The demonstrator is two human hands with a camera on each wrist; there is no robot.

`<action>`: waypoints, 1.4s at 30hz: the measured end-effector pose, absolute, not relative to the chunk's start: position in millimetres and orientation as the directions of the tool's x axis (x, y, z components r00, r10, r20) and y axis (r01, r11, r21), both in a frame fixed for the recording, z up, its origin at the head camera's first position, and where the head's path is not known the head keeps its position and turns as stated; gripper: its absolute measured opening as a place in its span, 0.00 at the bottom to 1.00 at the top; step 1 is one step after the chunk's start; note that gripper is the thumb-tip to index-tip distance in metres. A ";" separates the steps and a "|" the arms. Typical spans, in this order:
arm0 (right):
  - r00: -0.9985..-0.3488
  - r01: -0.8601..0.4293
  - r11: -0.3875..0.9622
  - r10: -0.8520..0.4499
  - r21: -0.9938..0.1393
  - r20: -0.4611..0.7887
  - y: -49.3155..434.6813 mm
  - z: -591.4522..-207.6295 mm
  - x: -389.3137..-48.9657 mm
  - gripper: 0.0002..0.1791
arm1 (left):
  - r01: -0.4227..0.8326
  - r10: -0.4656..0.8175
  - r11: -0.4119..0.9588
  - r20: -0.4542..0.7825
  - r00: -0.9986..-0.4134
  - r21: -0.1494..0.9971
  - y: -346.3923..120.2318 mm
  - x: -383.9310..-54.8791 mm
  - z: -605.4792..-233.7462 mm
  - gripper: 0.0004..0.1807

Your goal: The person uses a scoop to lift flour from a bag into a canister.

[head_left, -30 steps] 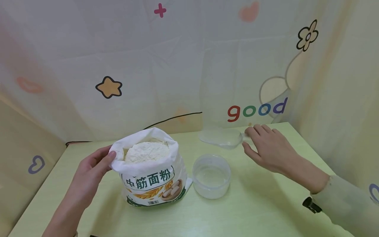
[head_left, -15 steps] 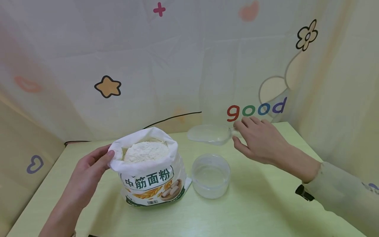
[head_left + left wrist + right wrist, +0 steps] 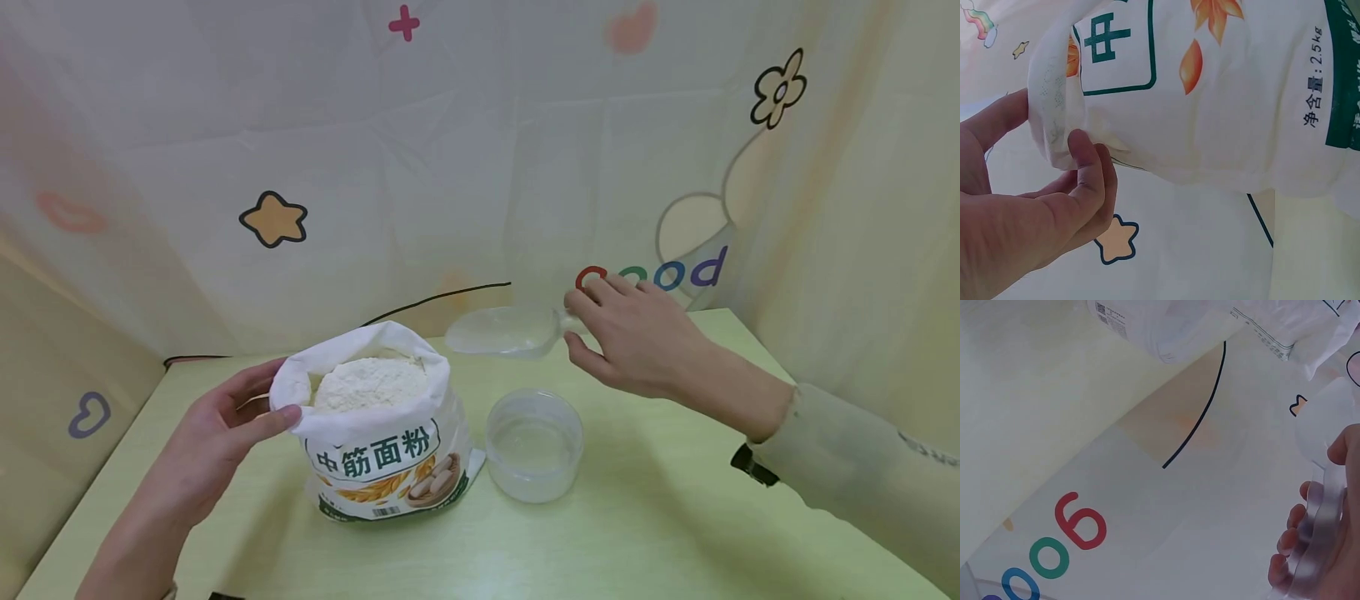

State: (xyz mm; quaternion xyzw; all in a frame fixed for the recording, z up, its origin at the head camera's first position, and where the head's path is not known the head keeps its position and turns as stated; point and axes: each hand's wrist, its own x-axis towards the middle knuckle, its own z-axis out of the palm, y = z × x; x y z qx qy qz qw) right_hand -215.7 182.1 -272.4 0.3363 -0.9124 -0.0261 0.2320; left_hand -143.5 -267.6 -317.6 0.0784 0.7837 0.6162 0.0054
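An upright white flour bag (image 3: 390, 433) with a rolled-down rim stands left of centre, heaped with white flour (image 3: 371, 385). My left hand (image 3: 197, 446) holds the left side of that rim, thumb in front; the left wrist view shows its fingers (image 3: 1089, 178) curled at the folded edge. Farther right, my right hand (image 3: 648, 342) grips a clear plastic scoop (image 3: 501, 332) by its handle, raised over the back of the table. The scoop's bowl points left towards the bag. Fingers wrap round the handle (image 3: 1316, 544) in the right wrist view.
A clear round plastic tub (image 3: 535, 485) stands on the pale green table (image 3: 637, 525), just right of the bag and in front of the scoop. A printed curtain (image 3: 420, 167) hangs behind the table and along both sides.
My right hand has brought the scoop leftwards and up, nearer the bag. The left hand stays at the rim, its thumb shifted slightly right and down. Bag and tub have not moved.
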 end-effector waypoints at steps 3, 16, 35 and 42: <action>-0.659 -0.607 0.763 -0.640 0.223 0.396 176.3 -267.6 -215.8 0.15 | 0.122 0.152 0.213 0.090 -0.984 0.969 -267.7 -142.3 -316.9 0.35; -0.645 -0.625 0.730 -0.682 0.277 0.344 156.5 -253.9 -216.4 0.15 | 0.128 0.167 0.143 0.104 -0.980 0.981 -268.4 -141.3 -316.8 0.33; -0.605 -0.638 0.667 -0.743 0.384 0.287 132.2 -240.4 -214.0 0.15 | 0.124 0.184 0.129 0.099 -0.978 0.984 -266.4 -142.5 -316.4 0.33; -0.611 -0.637 0.663 -0.745 0.394 0.267 126.2 -234.6 -214.3 0.14 | 0.136 0.189 0.128 0.110 -0.976 0.982 -266.2 -143.1 -317.0 0.33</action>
